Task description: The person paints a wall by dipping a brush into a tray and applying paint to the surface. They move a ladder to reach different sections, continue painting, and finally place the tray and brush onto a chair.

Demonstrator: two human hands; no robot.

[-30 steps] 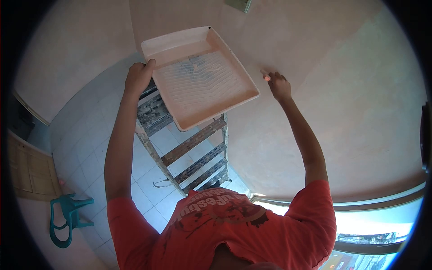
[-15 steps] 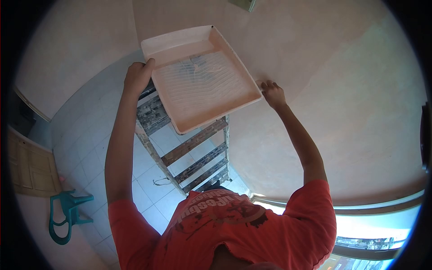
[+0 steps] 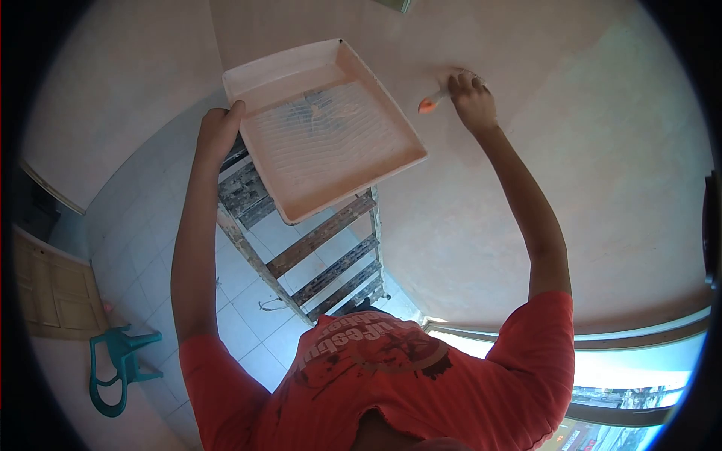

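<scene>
A paint tray (image 3: 335, 139), pinkish with a ribbed slope and grey-blue smears, is tilted in front of me. My left hand (image 3: 218, 135) is closed on its left rim, with the thumb over the edge. Up against the wall (image 3: 556, 173), my right hand (image 3: 472, 101) is closed around a paintbrush (image 3: 429, 104). The orange end of its handle sticks out to the left of my fingers, while the bristle end is mostly hidden by the hand. Nothing links my right hand to the tray; they are apart.
Below the tray stands a paint-spattered wooden ladder (image 3: 323, 240) on a tiled floor (image 3: 158, 255). A green plastic chair (image 3: 124, 364) lies at the lower left, near a wooden door (image 3: 56, 282). A window (image 3: 632, 395) is at the lower right.
My right hand has moved up and slightly right along the wall, away from the tray's right corner, and the brush handle now shows. The tray and my left hand have shifted slightly left.
</scene>
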